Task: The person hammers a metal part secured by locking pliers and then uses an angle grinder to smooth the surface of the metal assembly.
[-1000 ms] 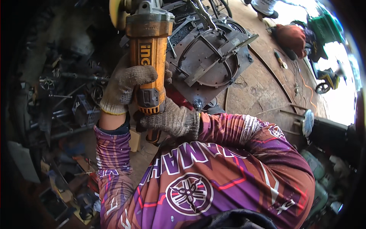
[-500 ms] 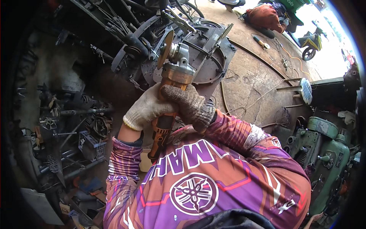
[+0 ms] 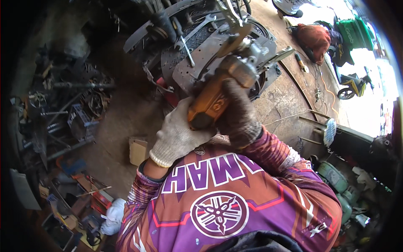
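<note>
An orange angle grinder [image 3: 213,101] is held up in front of my chest, its disc [image 3: 236,41] pointing away at the far end. My left hand [image 3: 175,133], in a whitish knit glove, is closed round the rear of its body. A dark grey-brown glove covers my right hand [image 3: 241,115], which wraps the right side of the body behind the metal gear head; some of its fingers are hidden. Beyond the grinder lies a dark metal workpiece [image 3: 178,73] with plates and curved parts. A wrench [image 3: 189,53] and locking pliers [image 3: 230,14] rest on it.
Metal frames and scrap [image 3: 69,109] crowd the left side. A cardboard piece [image 3: 137,151] lies on the floor. To the right stand a round-topped metal stool [image 3: 330,132] and green machinery [image 3: 336,178]. Another grinder [image 3: 301,63], cords and a scooter [image 3: 354,86] are farther off.
The grinder has swung to the right and tilted, with its disc end turned away to the right. My left hand now grips nearer its rear. The whole view has shifted too.
</note>
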{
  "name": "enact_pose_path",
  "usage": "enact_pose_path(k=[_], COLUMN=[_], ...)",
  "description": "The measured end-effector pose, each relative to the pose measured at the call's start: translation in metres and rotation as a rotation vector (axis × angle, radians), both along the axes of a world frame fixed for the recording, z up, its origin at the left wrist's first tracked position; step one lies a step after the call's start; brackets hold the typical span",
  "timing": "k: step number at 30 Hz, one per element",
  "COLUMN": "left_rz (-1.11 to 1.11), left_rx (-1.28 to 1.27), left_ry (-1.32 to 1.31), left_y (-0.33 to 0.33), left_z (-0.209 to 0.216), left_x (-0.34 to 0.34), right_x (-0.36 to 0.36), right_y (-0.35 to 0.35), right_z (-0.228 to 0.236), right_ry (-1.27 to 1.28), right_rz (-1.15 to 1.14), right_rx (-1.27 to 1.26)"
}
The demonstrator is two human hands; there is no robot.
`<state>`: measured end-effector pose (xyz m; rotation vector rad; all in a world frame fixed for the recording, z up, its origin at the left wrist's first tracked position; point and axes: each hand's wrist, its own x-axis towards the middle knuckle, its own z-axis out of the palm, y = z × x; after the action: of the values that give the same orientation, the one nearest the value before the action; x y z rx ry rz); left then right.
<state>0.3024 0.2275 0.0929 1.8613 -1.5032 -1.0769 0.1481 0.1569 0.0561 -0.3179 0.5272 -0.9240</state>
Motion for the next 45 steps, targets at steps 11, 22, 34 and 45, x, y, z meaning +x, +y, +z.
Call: enact_pose_path(k=[11, 22, 34, 45], left_rz=[-0.258, -0.271, -0.257, -0.249], left_rx=[0.079, 0.008, -0.031, 0.115], left_ry=[-0.018, -0.186, -0.197, -0.271], left_y=[-0.002, 0.011, 0.013, 0.037], left_z=[0.001, -0.007, -0.009, -0.013], left_x=[0.025, 0.035, 0.042, 0.053], right_x=[0.009, 0.012, 0.025, 0.032], right_y=[-0.019, -0.025, -0.011, 0.006], right_z=[0.008, -0.004, 0.01, -0.006], right_ry=[0.301, 0.396, 0.117, 0.233], right_rz=[-0.275, -0.227, -0.22, -0.154], right_rx=[0.009, -0.027, 0.064, -0.106])
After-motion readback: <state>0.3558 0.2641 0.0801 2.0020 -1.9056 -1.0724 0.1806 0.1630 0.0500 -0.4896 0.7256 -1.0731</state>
